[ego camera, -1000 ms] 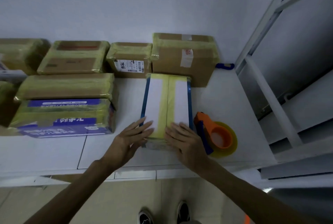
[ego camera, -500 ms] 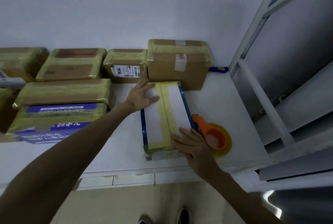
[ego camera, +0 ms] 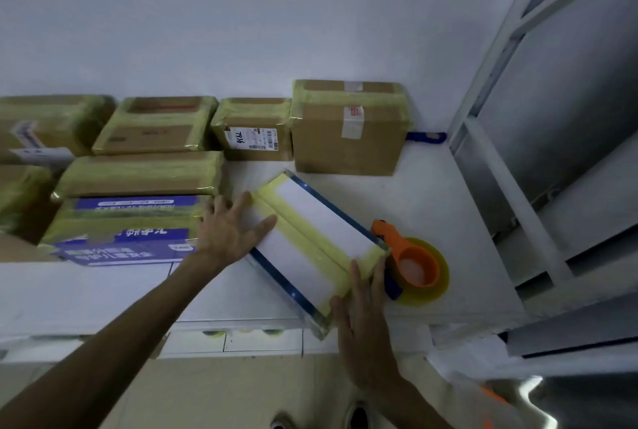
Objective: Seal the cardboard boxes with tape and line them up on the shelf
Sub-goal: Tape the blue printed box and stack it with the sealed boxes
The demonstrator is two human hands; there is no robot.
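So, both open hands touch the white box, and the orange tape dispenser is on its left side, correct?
No. The head view shows the orange tape dispenser on the right side of the white box, by the right hand. Both that and the left hand touch the box, open.

Both arms show bare from the view's lower edge to the fingertips. The left hand (ego camera: 228,232) and right hand (ego camera: 362,318) are bare as well; all 5 fingers show on the left, and the nails are too blurred to make out. The left forearm (ego camera: 138,325) is long and slim, and the right forearm (ego camera: 407,397) is cut off by the lower edge. Only the toes of 2 dark shoes show: the left shoe (ego camera: 283,422) has a paler rim, the right shoe (ego camera: 358,415) is plain black.
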